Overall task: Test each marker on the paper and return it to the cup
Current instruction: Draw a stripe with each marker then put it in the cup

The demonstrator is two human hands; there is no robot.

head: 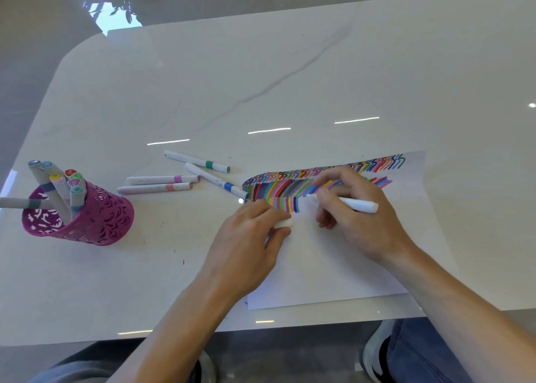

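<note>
— While the right hand (362, 217) pinches the marker (356, 204), tip at the paper (333, 266), where's the cap (283, 223)?
— Pinched in the left hand (246, 237), just left of that tip; marker lies crosswise, nib toward it. The cup (95, 223) sits well left, nearer the left hand.

Bright, soft overhead light; glare streaks on table (290, 78); wide-angle edge distortion.

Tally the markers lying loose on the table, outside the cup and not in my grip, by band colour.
Green-band marker: 1
Blue-band marker: 1
Purple-band marker: 1
Pink-band marker: 1
Total: 4
</note>
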